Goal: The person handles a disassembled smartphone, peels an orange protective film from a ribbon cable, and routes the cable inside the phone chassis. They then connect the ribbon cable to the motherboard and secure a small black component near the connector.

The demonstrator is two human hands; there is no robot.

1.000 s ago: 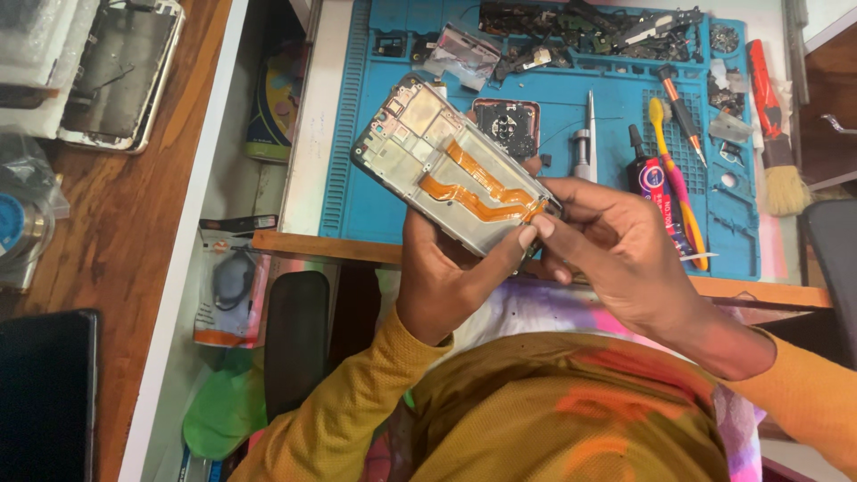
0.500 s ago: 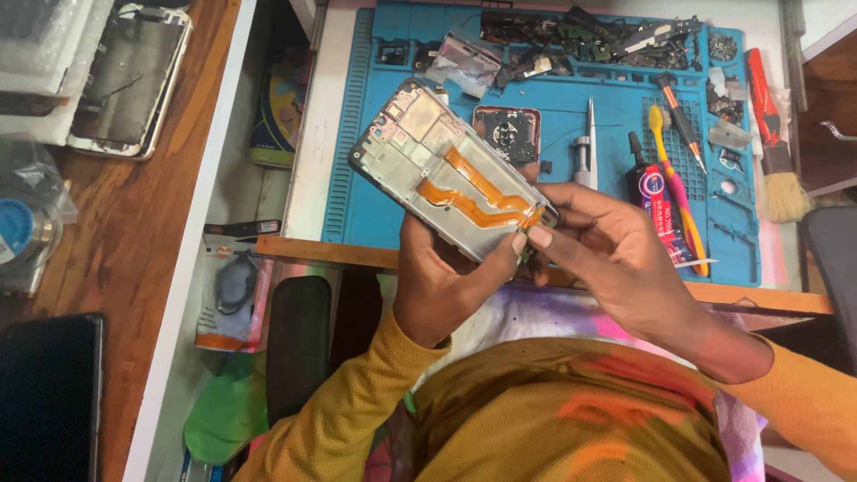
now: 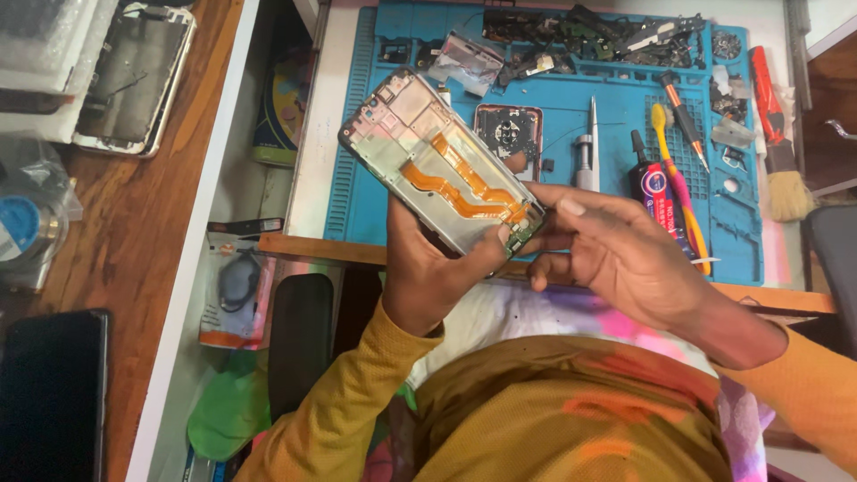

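- The person's orange-yellow sleeves and shirt fill the bottom of the view, with a pale patterned cloth across the lap
- The left hand [image 3: 437, 268] comes up from below and wraps around the lower end of an opened phone frame [image 3: 437, 161], thumb pressed on its near edge, fingers hidden behind it; the grasp is closed firmly on the frame
- The right hand [image 3: 625, 259] reaches in from the right, its fingertips [image 3: 544, 201] pinched at the frame's bottom corner beside a small green board; whether anything tiny sits between them cannot be told
- The phone frame is held tilted in the air above the near edge of the blue repair mat [image 3: 625, 116], its inside facing up, with an orange flex cable [image 3: 464, 183] running along its length
- On the mat past the hands lie a metal tool [image 3: 589, 147], a small camera-cover piece [image 3: 509, 134], a black glue tube [image 3: 652, 183] and a yellow-and-pink toothbrush [image 3: 674, 170]
- Further right, a wooden-handled brush [image 3: 786, 174] with a red handle end lies at the mat's edge
- At the far edge of the mat sits a heap of dark phone parts [image 3: 589, 36]
- Far left, on the wooden desk [image 3: 134, 232], another phone body [image 3: 134, 80] lies face up
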